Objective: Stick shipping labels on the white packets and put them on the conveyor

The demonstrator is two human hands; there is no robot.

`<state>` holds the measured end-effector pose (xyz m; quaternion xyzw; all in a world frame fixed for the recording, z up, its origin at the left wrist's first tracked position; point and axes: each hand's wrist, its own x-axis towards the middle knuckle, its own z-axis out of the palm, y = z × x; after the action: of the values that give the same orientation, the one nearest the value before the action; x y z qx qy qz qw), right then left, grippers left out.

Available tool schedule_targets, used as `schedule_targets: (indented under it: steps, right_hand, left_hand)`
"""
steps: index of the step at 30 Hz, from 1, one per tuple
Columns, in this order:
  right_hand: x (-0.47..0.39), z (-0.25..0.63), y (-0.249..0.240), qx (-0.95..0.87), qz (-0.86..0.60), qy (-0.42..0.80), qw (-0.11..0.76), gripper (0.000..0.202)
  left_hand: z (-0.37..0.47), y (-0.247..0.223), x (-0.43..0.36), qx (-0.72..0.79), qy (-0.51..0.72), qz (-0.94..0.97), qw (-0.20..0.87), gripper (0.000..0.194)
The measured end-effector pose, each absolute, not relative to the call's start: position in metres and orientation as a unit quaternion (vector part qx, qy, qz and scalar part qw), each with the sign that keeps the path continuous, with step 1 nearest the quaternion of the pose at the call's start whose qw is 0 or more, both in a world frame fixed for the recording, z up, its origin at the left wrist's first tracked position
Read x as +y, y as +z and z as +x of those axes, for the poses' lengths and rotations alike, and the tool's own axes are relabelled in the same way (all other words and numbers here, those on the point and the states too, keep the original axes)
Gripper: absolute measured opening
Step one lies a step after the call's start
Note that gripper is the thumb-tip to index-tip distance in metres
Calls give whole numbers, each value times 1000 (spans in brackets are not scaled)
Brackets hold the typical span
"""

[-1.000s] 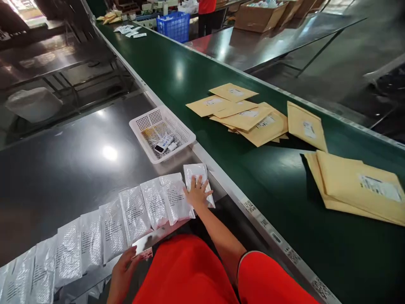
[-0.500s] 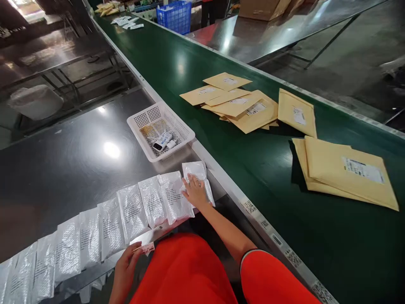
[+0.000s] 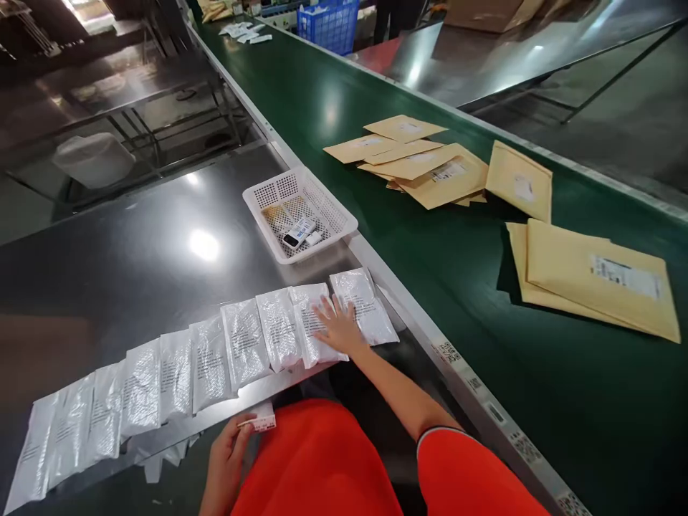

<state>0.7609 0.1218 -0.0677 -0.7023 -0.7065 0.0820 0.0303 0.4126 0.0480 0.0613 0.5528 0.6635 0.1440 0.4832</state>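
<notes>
White bubble mailers (image 3: 247,337) with printed text lie side by side in a slanting row along the steel table's front edge. My right hand (image 3: 340,328) is spread over the right end of that row. Its fingers rest on the second mailer from the end, beside the rightmost mailer (image 3: 364,307), which lies slightly apart. Low in front of my body, my left hand (image 3: 230,448) pinches a small strip of labels (image 3: 262,420) with red and dark print.
Beyond the mailers stands a white perforated basket (image 3: 341,223) holding a white device (image 3: 299,233) and small items. To the right runs a green conveyor belt (image 3: 430,287) carrying tan padded envelopes (image 3: 446,172). Further off are a blue crate (image 3: 327,27) and a cardboard box (image 3: 489,13).
My right hand has moved from the rightmost mailer onto the one to its left. The rightmost mailer now lies flatter, with its printed text showing. My left hand still holds the labels.
</notes>
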Motion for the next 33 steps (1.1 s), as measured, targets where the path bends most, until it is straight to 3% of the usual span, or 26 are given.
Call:
schedule_targets:
  steps: [4,11,19,24,29,33]
  right_hand:
    - [111,720,-79,-694,-709,128,3,70]
    - [130,723,-63,-678,-718,140,-74,67]
    - [116,796,-56,-622,-782,-12,-18,59]
    - [126,836,-80,-634,-773,35,7,59]
    - [123,830,-67,-570,-802,136,116,56]
    - [78,823,-21,-534,-666,371,365,51]
  left_hand:
    - [389,65,41,659,151,551,489,48]
    - [392,61,47,583,178,556,566,44]
    - [436,64,25,542,182,565,595,41]
    - [489,49,20,580,188,547,573,40]
    - [578,54,27,590,210,546,557,35]
    - [633,52,32,602,253,522,548,35]
